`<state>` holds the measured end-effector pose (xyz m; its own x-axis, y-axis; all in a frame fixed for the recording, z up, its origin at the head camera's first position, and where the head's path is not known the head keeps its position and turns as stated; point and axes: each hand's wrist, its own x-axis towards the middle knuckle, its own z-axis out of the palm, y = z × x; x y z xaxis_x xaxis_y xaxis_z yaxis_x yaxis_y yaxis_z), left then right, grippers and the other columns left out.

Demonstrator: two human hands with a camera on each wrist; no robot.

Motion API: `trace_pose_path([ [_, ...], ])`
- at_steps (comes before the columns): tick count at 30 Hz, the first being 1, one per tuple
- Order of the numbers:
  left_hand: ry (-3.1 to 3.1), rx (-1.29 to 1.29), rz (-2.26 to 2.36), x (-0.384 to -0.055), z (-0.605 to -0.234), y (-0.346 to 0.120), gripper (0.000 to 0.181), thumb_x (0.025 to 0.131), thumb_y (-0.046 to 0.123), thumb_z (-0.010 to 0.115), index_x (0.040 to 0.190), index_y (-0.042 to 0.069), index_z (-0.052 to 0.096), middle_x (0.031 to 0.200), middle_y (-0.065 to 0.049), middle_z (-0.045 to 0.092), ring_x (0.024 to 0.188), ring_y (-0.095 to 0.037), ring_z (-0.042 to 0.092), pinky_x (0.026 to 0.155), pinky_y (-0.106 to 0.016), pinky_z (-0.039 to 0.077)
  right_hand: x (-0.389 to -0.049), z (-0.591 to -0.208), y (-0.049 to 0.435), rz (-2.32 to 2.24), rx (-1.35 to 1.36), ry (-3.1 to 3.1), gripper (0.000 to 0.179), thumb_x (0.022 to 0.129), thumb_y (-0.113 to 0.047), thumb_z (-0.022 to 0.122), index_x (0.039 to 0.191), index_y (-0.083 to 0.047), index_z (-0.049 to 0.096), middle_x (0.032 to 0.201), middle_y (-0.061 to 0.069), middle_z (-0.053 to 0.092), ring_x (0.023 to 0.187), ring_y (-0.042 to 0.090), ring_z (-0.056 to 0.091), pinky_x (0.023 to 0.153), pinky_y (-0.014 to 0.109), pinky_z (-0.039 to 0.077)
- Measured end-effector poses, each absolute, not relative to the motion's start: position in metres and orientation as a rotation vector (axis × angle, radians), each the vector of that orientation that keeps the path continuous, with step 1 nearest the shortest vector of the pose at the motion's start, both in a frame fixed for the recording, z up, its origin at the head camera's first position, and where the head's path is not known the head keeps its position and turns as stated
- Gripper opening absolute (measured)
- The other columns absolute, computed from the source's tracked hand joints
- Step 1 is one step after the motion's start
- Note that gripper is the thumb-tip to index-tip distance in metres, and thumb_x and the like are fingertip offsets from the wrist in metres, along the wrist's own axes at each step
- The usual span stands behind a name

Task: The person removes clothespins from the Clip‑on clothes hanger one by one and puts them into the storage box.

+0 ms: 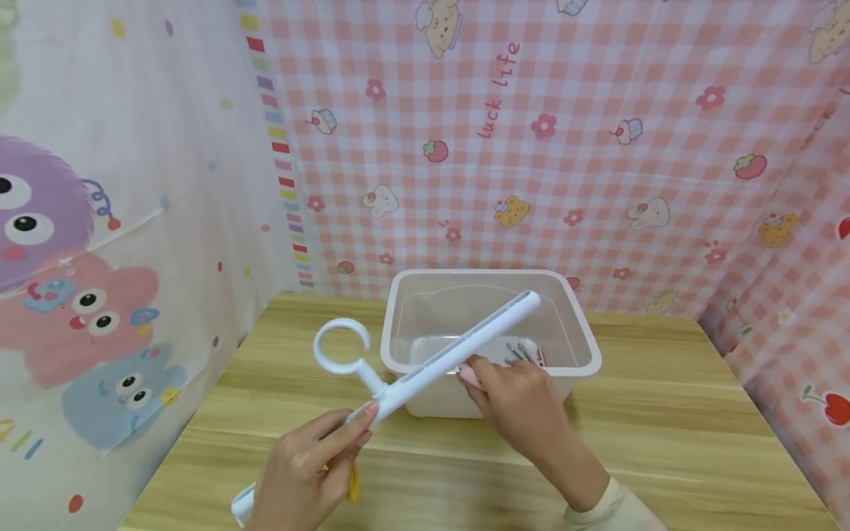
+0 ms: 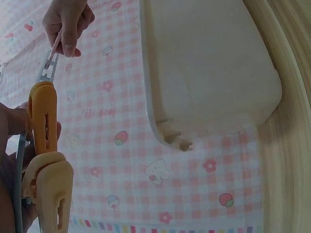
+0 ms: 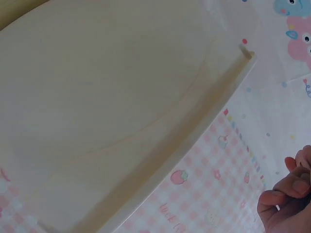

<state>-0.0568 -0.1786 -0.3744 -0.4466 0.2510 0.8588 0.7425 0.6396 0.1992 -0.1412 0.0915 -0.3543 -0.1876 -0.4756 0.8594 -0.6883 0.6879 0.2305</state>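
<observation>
My left hand [image 1: 302, 461] grips a pale blue-white hanger [image 1: 465, 339] near the base of its open ring hook [image 1: 319, 346]. The bar slants up to the right over a bin. Below the bar's middle, my right hand [image 1: 521, 402] pinches a pink clothespin [image 1: 469, 376]; whether the pin is fastened to the bar cannot be made out. In the left wrist view, an orange-yellow clothespin [image 2: 43, 116] and a beige clothespin [image 2: 51, 184] hang on the hanger beside my left fingers. My left hand hides part of the bar.
A white plastic bin [image 1: 451, 398] stands on the wood-grain table [image 1: 664, 413], with several small clothespins [image 1: 527, 354] at its right inside. Behind it hangs a pink checked cloth [image 1: 571, 169]; a printed white cloth [image 1: 192, 221] covers the left side.
</observation>
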Motion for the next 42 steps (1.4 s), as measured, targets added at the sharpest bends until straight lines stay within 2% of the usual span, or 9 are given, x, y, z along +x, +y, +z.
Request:
trace_pose_path([
  [6, -1.974, -0.774, -0.721, -0.058, -0.375, -0.184, 0.030, 0.105, 0.027, 0.055, 0.125, 0.013, 0.074, 0.081, -0.006, 0.073, 0.058, 0.000, 0.047, 0.052, -0.005, 0.038, -0.154, -0.354, 0.111, 0.232, 0.929, -1.836, 0.045, 0.111, -0.038, 0.038, 0.087, -0.010, 0.064, 0.049, -0.008, 0.052, 0.043, 0.006, 0.031, 0.042, 0.023, 0.027],
  [10, -1.970, -0.749, -0.730, -0.058, -0.375, -0.186, 0.030, 0.105, 0.028, 0.056, 0.124, 0.013, 0.075, 0.081, -0.007, 0.074, 0.058, -0.002, 0.048, 0.051, -0.006, 0.038, -0.166, -0.351, 0.130, 0.224, 0.912, -1.915, 0.049, 0.111, -0.042, 0.034, 0.085, -0.011, 0.061, 0.047, -0.008, 0.043, 0.044, 0.006, 0.025, 0.042, 0.022, 0.022],
  [15, -1.974, -0.715, -0.732, -0.057, -0.376, -0.187, 0.029, 0.104, 0.028, 0.058, 0.122, 0.013, 0.075, 0.080, -0.007, 0.074, 0.056, -0.001, 0.046, 0.050, -0.005, 0.035, -0.186, -0.346, 0.154, 0.251, 0.896, -2.100, 0.054, 0.109, -0.049, 0.027, 0.083, -0.010, 0.055, 0.049, -0.005, 0.035, 0.046, 0.007, 0.026, 0.044, 0.023, 0.023],
  [18, -1.984, -0.706, -0.733, -0.056, -0.376, -0.187, 0.029, 0.104, 0.028, 0.058, 0.122, 0.014, 0.075, 0.080, -0.007, 0.074, 0.056, 0.001, 0.045, 0.049, -0.004, 0.034, -0.202, -0.344, 0.164, 0.258, 0.915, -2.203, 0.038, 0.108, -0.038, 0.047, 0.086, -0.008, 0.055, 0.050, -0.003, 0.039, 0.046, 0.009, 0.032, 0.046, 0.026, 0.028],
  [20, -1.988, -0.704, -0.738, -0.056, -0.376, -0.188, 0.029, 0.104, 0.029, 0.058, 0.123, 0.014, 0.075, 0.080, -0.007, 0.074, 0.056, 0.001, 0.044, 0.049, -0.004, 0.033, -0.213, -0.343, 0.168, 0.264, 0.922, -2.274, 0.025, 0.102, -0.026, 0.062, 0.088, -0.007, 0.056, 0.051, -0.001, 0.042, 0.047, 0.011, 0.036, 0.046, 0.028, 0.031],
  [22, -1.992, -0.700, -0.739, -0.055, -0.376, -0.188, 0.030, 0.104, 0.029, 0.057, 0.123, 0.015, 0.075, 0.080, -0.006, 0.074, 0.056, 0.002, 0.043, 0.049, -0.004, 0.033, -0.224, -0.343, 0.171, 0.273, 0.910, -2.352, 0.019, 0.094, -0.016, 0.072, 0.088, -0.007, 0.056, 0.052, 0.001, 0.044, 0.048, 0.015, 0.039, 0.047, 0.030, 0.034],
  [29, -1.987, -0.707, -0.718, -0.057, -0.375, -0.189, 0.030, 0.104, 0.030, 0.058, 0.123, 0.014, 0.075, 0.082, -0.005, 0.075, 0.055, 0.003, 0.042, 0.048, -0.003, 0.031, -0.261, -0.340, 0.179, 0.297, 0.834, -2.527, 0.016, 0.097, -0.019, 0.068, 0.094, -0.004, 0.061, 0.060, 0.009, 0.057, 0.055, 0.026, 0.056, 0.054, 0.042, 0.047],
  [34, -1.997, -0.708, -0.728, -0.056, -0.374, -0.191, 0.030, 0.104, 0.030, 0.058, 0.125, 0.015, 0.074, 0.082, -0.007, 0.075, 0.055, 0.002, 0.044, 0.049, -0.004, 0.033, -0.280, -0.334, 0.183, 0.304, 0.818, -2.631, 0.018, 0.101, -0.020, 0.062, 0.101, -0.002, 0.062, 0.070, 0.011, 0.061, 0.063, 0.028, 0.058, 0.061, 0.044, 0.049],
  [42, -2.000, -0.677, -0.728, -0.055, -0.376, -0.194, 0.030, 0.104, 0.031, 0.057, 0.125, 0.017, 0.074, 0.080, -0.005, 0.073, 0.054, 0.003, 0.040, 0.049, -0.003, 0.030, -0.296, -0.333, 0.188, 0.260, 0.744, -2.725, 0.020, 0.102, -0.019, 0.060, 0.106, 0.000, 0.063, 0.074, 0.014, 0.062, 0.064, 0.028, 0.056, 0.060, 0.041, 0.049],
])
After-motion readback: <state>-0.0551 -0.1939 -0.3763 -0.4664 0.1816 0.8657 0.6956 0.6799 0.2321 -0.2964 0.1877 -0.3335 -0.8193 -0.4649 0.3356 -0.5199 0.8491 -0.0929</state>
